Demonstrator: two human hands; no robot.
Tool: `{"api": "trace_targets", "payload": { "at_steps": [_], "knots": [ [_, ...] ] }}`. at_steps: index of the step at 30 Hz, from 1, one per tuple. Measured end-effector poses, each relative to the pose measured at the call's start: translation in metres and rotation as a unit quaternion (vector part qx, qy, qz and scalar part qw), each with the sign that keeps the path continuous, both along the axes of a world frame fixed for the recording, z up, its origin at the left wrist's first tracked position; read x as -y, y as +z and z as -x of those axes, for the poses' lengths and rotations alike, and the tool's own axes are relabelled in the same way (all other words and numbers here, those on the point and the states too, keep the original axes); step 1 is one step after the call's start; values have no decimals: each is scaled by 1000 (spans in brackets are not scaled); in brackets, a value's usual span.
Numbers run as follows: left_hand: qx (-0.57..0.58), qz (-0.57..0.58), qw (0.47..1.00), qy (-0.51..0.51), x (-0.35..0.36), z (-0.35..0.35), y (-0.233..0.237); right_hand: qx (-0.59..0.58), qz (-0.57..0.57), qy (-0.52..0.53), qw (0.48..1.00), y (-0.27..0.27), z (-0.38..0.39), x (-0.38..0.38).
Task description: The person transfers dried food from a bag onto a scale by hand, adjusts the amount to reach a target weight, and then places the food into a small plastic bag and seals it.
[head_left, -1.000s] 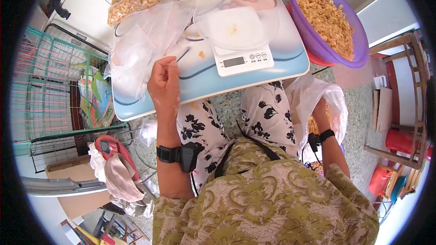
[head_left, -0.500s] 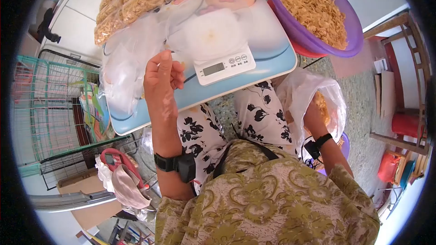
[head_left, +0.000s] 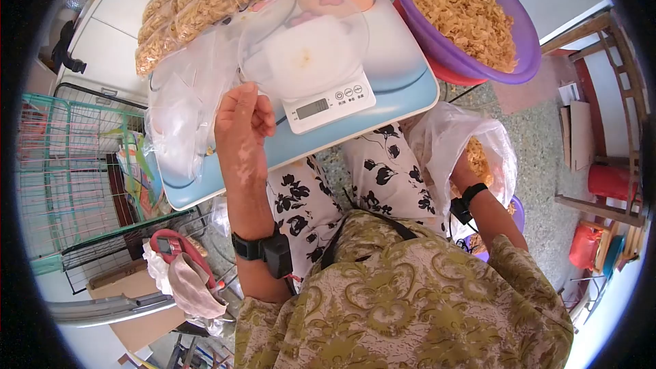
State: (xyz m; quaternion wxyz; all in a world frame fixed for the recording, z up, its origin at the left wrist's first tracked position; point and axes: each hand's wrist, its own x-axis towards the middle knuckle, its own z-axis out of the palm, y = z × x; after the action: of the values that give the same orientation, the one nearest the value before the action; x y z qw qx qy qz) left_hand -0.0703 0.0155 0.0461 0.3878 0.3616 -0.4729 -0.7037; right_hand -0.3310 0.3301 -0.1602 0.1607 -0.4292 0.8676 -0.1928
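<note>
My left hand (head_left: 244, 121) is over the near edge of the table, fingers curled in and thumb against them. Anything inside them is too small or clear to make out. Beside it lie clear plastic bags (head_left: 181, 106). To its right stands a white kitchen scale (head_left: 333, 108) with a clear round plate (head_left: 352, 27) on top. My right hand (head_left: 466, 176) reaches into a large translucent plastic bag (head_left: 502, 140) by my right leg. Golden-brown flakes (head_left: 477, 159) show in that bag, and my right fingers are hidden among them.
Filled bags of flakes (head_left: 205, 10) are stacked at the back left of the table (head_left: 403, 82). A purple basin (head_left: 529, 34) full of flakes stands at the right, above something red. Green wire racks (head_left: 68, 164) stand left. A wooden frame (head_left: 601, 208) is far right.
The table, scale and basin have shifted slightly left in view. My left fingers have drawn closer together. My right hand stays inside the bag.
</note>
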Motion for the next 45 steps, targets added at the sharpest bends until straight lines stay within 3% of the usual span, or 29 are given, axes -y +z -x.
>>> {"api": "trace_targets", "payload": {
  "at_steps": [7,19,20,21,29,38,43,45],
  "knots": [
    [-8,-10,1000,-7,-4,1,3,68,-50,9,996,31,8,-1],
    [-5,-12,1000,-1,-6,4,4,-223,-80,75,969,-11,-4,-24],
    [0,-18,1000,5,-6,4,4,-104,31,-1,994,-8,-10,-20],
    [2,-23,1000,-5,-6,3,4,15,142,-79,986,-3,-16,-16],
    [-24,-18,1000,-2,-3,-2,6,5,53,9,999,18,8,-20],
    [-27,-14,1000,-3,-3,-9,1,162,69,-102,979,70,21,-36],
    [-9,-17,1000,23,-8,-6,10,100,43,-77,991,68,23,-54],
    [-63,-39,997,-8,-2,-12,5,95,29,-59,993,78,20,-54]
  ]
}}
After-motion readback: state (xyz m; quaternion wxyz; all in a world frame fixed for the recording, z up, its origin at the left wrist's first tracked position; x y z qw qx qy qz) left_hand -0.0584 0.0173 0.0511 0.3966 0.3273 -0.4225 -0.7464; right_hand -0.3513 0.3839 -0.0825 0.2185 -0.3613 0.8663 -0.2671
